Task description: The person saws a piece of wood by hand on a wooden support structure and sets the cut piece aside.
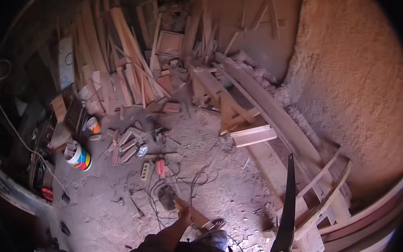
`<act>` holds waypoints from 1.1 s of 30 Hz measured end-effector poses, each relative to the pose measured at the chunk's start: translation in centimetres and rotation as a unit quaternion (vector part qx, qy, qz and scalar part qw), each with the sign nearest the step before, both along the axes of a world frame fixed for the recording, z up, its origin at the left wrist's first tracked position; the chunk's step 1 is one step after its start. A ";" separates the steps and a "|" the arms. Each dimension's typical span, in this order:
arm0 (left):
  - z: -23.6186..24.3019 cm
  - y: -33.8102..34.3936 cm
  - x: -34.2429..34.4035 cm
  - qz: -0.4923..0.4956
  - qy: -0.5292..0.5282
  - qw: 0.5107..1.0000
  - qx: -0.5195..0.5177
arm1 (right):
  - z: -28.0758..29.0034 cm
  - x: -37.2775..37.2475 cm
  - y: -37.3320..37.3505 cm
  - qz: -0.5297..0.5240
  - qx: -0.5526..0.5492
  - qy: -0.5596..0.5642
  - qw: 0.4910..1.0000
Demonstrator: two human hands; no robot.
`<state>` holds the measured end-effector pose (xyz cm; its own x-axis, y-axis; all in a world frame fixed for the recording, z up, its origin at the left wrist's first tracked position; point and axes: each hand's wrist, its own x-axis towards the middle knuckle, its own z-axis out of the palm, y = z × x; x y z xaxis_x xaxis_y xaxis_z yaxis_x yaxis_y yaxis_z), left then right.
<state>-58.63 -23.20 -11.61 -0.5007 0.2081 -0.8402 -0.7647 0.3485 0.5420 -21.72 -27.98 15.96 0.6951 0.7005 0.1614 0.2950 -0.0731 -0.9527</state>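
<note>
Item: carpentry workshop floor, seen from above.

Left hand [184, 212]: forearm entered from the near edge, hand lowered onto the near end of a short wooden offcut [195, 214] lying on the dusty floor [114, 199]. Grip closed around that end of the offcut, as far as the small view allowed.

Right hand: out of view; state of grip could not be told. A dark handsaw [287, 214] rose from the near right edge, blade pointing far, its handle at the frame's bottom.

Near the offcut: tangled black cables [179, 180] just to its far side, and small wood chips scattered to its right.

Left of centre: a colourful paint bucket [80, 156], a smaller tin [93, 125] beyond it, and short wood scraps [126, 144] between.

Far: stacked planks [118, 51] leaning in a heap.

Right: long boards [276, 116] running diagonally, curved wooden frame pieces [326, 198] near them, and a large sawdust mound [352, 80] beyond.
</note>
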 end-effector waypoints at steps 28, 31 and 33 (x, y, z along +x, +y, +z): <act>2.7 24.4 -15.2 -0.116 0.159 0.958 0.207 | -0.6 -6.4 8.9 0.069 -0.038 -0.003 0.997; 1.3 26.8 -6.9 -0.261 0.121 0.928 0.235 | -0.6 -5.2 7.7 0.021 -0.044 -0.007 0.999; 0.9 28.9 -2.8 -0.346 0.154 0.890 0.254 | -0.6 -4.6 7.3 -0.008 -0.048 -0.010 0.999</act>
<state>-61.47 5.66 -10.69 -0.2948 0.8700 -0.3952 -0.2505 0.3288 0.9106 -26.29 -20.68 15.36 0.7030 0.7029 0.1085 0.3123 -0.1681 -0.9350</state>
